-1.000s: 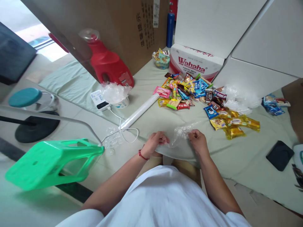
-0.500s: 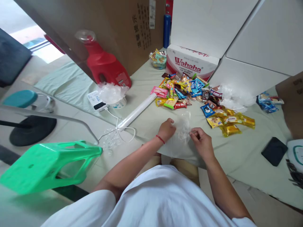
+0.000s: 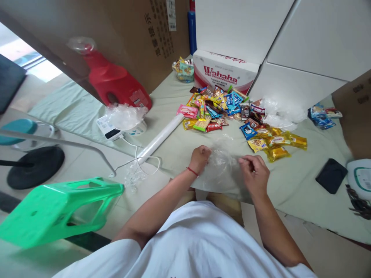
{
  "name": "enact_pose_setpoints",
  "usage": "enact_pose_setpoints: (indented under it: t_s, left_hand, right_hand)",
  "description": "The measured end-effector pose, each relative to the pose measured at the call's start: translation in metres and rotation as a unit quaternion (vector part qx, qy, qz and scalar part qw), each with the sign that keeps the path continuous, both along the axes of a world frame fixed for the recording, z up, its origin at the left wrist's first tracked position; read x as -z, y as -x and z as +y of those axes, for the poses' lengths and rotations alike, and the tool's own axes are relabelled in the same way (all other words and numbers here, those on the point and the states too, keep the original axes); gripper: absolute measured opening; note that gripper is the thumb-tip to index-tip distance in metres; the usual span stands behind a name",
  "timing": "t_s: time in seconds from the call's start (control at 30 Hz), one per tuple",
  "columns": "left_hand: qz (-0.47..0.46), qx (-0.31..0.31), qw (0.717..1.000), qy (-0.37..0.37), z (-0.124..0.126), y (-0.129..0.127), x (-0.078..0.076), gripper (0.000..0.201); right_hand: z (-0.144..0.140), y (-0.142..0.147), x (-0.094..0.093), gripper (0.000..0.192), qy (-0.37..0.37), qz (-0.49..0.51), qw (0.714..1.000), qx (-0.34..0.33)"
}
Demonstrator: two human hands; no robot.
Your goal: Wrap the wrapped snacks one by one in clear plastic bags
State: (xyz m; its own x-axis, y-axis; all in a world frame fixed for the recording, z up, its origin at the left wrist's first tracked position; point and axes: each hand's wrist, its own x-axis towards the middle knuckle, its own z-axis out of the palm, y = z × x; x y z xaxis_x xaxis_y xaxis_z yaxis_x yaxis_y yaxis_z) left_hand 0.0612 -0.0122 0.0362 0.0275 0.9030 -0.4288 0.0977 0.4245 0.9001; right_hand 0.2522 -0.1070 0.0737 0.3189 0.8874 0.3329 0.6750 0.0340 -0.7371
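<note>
A clear plastic bag (image 3: 222, 160) is stretched between my two hands above the front edge of the cloth. My left hand (image 3: 200, 159), with a red string at its wrist, is closed on the bag's left side. Thumb and fingers of my right hand (image 3: 254, 172) pinch the bag's right edge. Beyond the bag lies a pile of wrapped snacks (image 3: 214, 108) in many colours. To its right several yellow-wrapped snacks (image 3: 278, 144) lie together.
A white plastic roll (image 3: 162, 137) and a white cable (image 3: 142, 154) lie left of my hands. A red jug (image 3: 118, 83) leans by a bowl (image 3: 137, 127). A Wahaha box (image 3: 223, 73) stands behind the snacks. A green stool (image 3: 58, 208) is on the floor; a black wallet-like object (image 3: 331, 175) lies right.
My right hand has moved a little rightward, away from the left, and the bag between them is spread wider. The camera view has shifted slightly.
</note>
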Motion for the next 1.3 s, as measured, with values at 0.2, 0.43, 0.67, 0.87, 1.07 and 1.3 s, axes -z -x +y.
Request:
enact_pose_setpoints:
  t_s: [0.2,0.43,0.67,0.87,1.07,1.3]
  left_hand:
    - [-0.018,0.023,1.0,0.007,-0.01,0.004,-0.009,0.021]
    - [-0.197,0.169,0.957,0.131,-0.009,0.04,-0.007,0.07]
    - [-0.182,0.263,0.942,0.098,0.004,0.053,0.006,0.049]
    - [-0.117,0.143,0.979,0.085,0.012,0.045,0.02,0.024]
    - [-0.119,0.201,0.972,0.021,0.012,0.049,0.014,0.028]
    - [-0.112,0.209,0.971,0.017,0.014,0.057,0.011,0.045]
  right_hand:
    - [0.044,0.019,0.0,0.036,0.032,-0.017,0.998,-0.041]
    - [0.051,-0.01,0.012,0.027,0.1,0.314,0.944,-0.009]
    - [0.019,-0.024,0.03,0.026,0.121,0.273,0.954,0.036]
    - [-0.006,-0.017,0.024,0.026,0.081,0.091,0.993,0.009]
    - [-0.012,-0.019,0.023,0.025,0.061,0.122,0.989,0.053]
    - [-0.004,-0.029,0.017,0.03,0.123,0.285,0.949,0.058]
